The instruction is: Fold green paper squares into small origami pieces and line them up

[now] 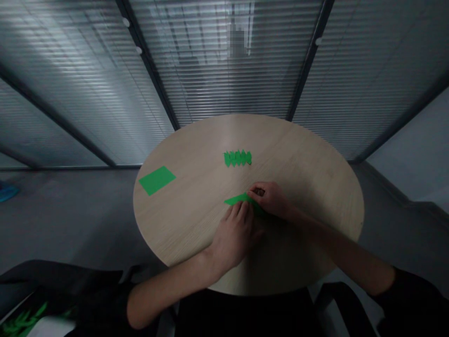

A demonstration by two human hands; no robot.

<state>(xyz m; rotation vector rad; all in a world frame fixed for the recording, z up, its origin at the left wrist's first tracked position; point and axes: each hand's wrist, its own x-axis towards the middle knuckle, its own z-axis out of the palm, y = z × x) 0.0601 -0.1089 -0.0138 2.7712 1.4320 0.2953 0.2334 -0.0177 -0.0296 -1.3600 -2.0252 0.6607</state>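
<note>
On the round table lies a piece of green paper point(235, 200), partly covered by both hands. My left hand point(232, 236) rests on its near edge, fingers stretched out and pressing down. At the paper's far right corner, the thumb and fingertips of my right hand point(271, 197) are closed in a pinch on it. Beyond the hands sits a row of several green paper pieces with pointed, zigzag ends point(237, 158), side by side. A flat, uncut-looking green sheet point(156, 180) lies at the left of the table.
The light wooden table point(196, 145) has an oval outline here. Behind it stand glass panels with blinds point(228, 93). Dark chair parts point(345, 299) flank the near edge. At lower left are green leafy shapes point(24, 320) beside a white object point(52, 326).
</note>
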